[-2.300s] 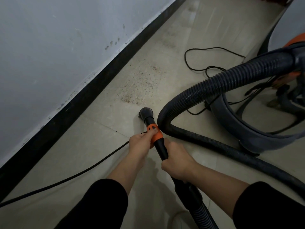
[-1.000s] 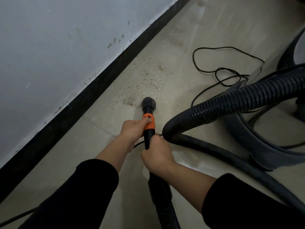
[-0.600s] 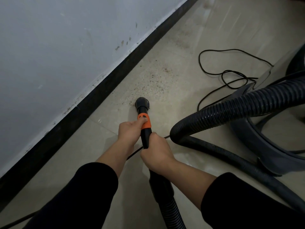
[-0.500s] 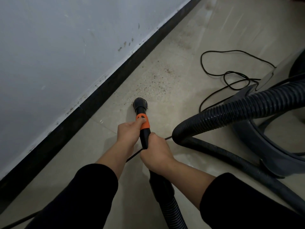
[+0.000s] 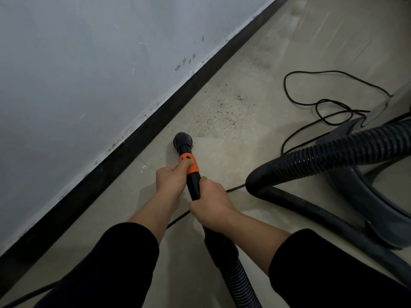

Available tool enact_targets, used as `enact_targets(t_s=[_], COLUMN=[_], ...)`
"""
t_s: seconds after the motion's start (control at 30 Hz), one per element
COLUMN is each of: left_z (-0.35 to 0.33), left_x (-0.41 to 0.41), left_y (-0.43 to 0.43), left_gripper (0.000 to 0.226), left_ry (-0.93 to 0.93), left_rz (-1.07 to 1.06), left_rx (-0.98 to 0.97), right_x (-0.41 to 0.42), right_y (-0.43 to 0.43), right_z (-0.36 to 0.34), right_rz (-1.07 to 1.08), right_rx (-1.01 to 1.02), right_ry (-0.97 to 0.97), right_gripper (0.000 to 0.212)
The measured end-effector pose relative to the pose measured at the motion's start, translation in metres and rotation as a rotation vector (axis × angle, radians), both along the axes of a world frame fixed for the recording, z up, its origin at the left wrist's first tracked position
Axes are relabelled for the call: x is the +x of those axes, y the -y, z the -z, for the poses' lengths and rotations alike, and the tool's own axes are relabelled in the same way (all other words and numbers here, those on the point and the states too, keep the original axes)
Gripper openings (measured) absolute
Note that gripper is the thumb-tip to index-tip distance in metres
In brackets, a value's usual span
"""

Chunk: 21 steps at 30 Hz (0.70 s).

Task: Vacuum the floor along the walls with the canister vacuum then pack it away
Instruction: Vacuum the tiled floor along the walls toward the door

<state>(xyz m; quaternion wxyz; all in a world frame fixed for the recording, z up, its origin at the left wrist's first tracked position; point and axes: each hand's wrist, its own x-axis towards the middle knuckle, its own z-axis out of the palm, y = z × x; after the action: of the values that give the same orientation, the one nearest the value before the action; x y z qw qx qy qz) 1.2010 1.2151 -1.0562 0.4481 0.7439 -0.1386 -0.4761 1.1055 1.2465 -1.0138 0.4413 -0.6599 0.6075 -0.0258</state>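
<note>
Both hands hold the vacuum's black wand with its orange collar (image 5: 189,164). My left hand (image 5: 170,182) grips it at the collar, thumb on the orange part. My right hand (image 5: 211,204) grips the wand just behind. The round black nozzle (image 5: 182,141) sits on the pale tiled floor close to the black skirting board (image 5: 142,138). A patch of brown grit (image 5: 219,116) lies just beyond the nozzle. The ribbed black hose (image 5: 322,156) loops off to the right, over the grey base of the canister vacuum (image 5: 364,196).
A thin black power cord (image 5: 320,105) lies in loose loops on the floor at the right and also runs under my arms toward the lower left. The white wall (image 5: 77,74) runs diagonally along the left. More faint dirt (image 5: 262,61) shows farther along the skirting.
The nozzle has slid left and forward toward the skirting board and the near edge of the grit patch. Both hands keep the same hold on the wand.
</note>
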Motion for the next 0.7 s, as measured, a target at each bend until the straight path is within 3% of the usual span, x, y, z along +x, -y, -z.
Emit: enact_targets(t_s=[0.7], left_z=[0.008], left_x=[0.021], left_y=[0.019], left_gripper=[0.031], left_ry=[0.021], left_rz=[-0.108], left_rx=[-0.002], right_x=[0.013], right_y=[0.031], right_z=[0.008], right_rz=[-0.080], right_rx=[-0.013], right_ry=[0.063], right_gripper=[0.019])
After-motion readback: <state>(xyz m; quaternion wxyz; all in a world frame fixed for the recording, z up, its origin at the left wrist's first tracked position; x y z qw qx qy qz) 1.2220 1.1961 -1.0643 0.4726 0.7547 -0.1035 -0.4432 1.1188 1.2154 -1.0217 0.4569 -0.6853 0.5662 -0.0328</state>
